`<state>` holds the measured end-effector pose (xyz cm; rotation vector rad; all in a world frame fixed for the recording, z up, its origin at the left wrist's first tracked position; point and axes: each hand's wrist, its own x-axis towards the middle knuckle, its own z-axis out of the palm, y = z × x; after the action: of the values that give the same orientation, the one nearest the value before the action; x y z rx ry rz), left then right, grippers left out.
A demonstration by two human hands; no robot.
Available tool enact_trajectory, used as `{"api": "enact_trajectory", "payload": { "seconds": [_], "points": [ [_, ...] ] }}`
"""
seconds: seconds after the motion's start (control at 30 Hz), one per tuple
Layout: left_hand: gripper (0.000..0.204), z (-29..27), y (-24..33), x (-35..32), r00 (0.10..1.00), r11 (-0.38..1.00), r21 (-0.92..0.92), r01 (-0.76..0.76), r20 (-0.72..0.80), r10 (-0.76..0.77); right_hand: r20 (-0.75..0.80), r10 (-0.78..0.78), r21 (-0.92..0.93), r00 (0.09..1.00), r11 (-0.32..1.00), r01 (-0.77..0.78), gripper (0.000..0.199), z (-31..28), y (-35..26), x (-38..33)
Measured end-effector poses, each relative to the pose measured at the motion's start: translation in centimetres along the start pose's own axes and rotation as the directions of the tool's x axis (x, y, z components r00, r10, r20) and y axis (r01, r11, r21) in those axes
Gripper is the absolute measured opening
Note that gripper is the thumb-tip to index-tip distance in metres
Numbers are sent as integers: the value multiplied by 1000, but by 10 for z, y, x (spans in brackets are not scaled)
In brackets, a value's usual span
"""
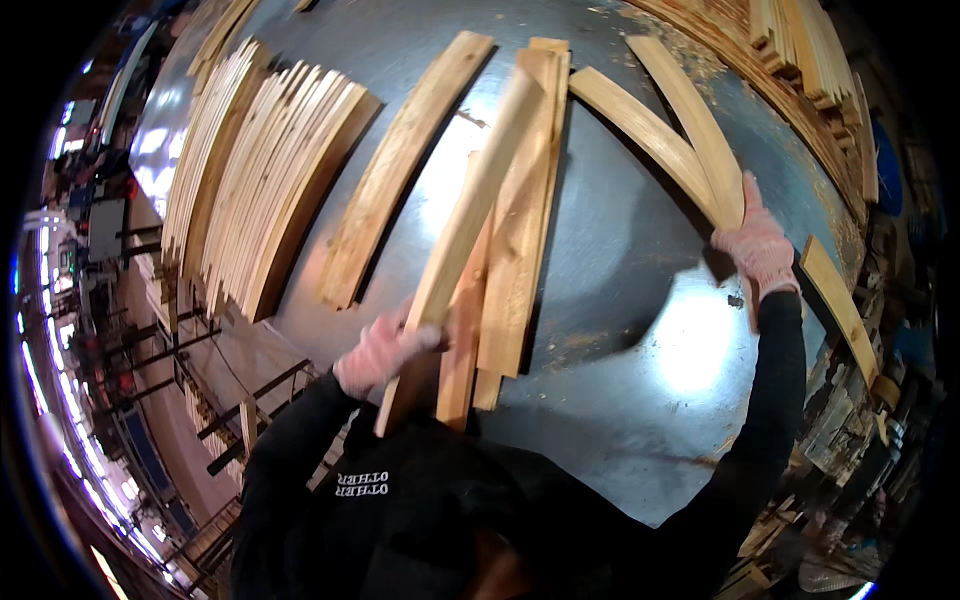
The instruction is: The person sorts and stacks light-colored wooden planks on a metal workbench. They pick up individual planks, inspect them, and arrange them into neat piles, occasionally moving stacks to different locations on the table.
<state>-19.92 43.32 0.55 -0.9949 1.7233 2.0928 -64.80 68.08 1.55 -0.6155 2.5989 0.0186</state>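
Observation:
My left hand (372,358), in a pink-white glove, is closed around the near part of a long wooden board (470,205). That board is tilted, its far end raised over a small pile of boards (512,300) on the metal table. A narrower reddish board (460,360) lies beside the pile, partly covered by the held board. Over on the right, my gloved right hand (758,250) grips the near ends of two boards, a straighter one (690,115) and a curved-looking one (645,130). Their far ends spread apart in a V.
A single board (405,170) lies left of the pile. Further left, a row of boards (275,180) stands on edge. The blue-grey metal table (610,300) carries wood shavings (690,65) at its far right. More boards (800,45) are stacked beyond, and another board (840,305) lies at the right edge.

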Motion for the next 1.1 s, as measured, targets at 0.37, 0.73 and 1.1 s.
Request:
{"api": "enact_trajectory", "payload": {
  "seconds": [0.37,0.73,1.1],
  "points": [
    [62,-1,-13,107,994,748,-660,-68,17,106,-6,-516,664,856,-642,-383,66,85,-90,-161],
    [58,12,22,98,975,974,-99,-206,-100,196,-57,-298,994,953,-108,25,59,137,-198,-158],
    [55,0,34,30,996,929,-358,-94,-25,91,-252,-463,353,850,774,526,84,153,-254,-246]
  ]
}}
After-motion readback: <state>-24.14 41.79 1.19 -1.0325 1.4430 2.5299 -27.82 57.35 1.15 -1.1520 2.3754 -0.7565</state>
